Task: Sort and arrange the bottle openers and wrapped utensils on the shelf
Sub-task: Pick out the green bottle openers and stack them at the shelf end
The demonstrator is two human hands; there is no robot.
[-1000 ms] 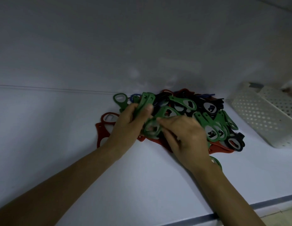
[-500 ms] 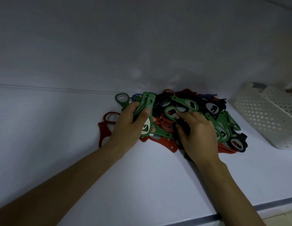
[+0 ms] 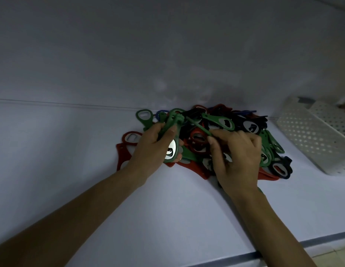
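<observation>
Step in hand: the person is gathering the green ones out of a mixed pile of bottle openers (image 3: 250, 127), judging by what each hand is holding.
Left hand (image 3: 154, 149): it is gripping a stack of green openers (image 3: 172, 122), fingers curling round it and the thumb pressing on its side.
Stack's lie: its long axis is pointing away from the person towards the back wall, with one steel disc facing the camera.
Right hand (image 3: 239, 157): it is pinching the near end of a slim green opener (image 3: 198, 127) between thumb and forefinger, the other fingers curling loosely over the pile.
Deciding relation: the slim opener is running diagonally from the right fingertips up and leftward towards the top of the stack. Whether its far end is touching the stack cannot be told.
Nearer hand: the left is sitting just beside that far end, so the handover is looking short.
Pile's place: it is lying at the back of the shelf (image 3: 71, 151), between loose red openers (image 3: 131, 136) and a white perforated basket (image 3: 306, 139).
Wrapped utensils: none are showing.
</observation>
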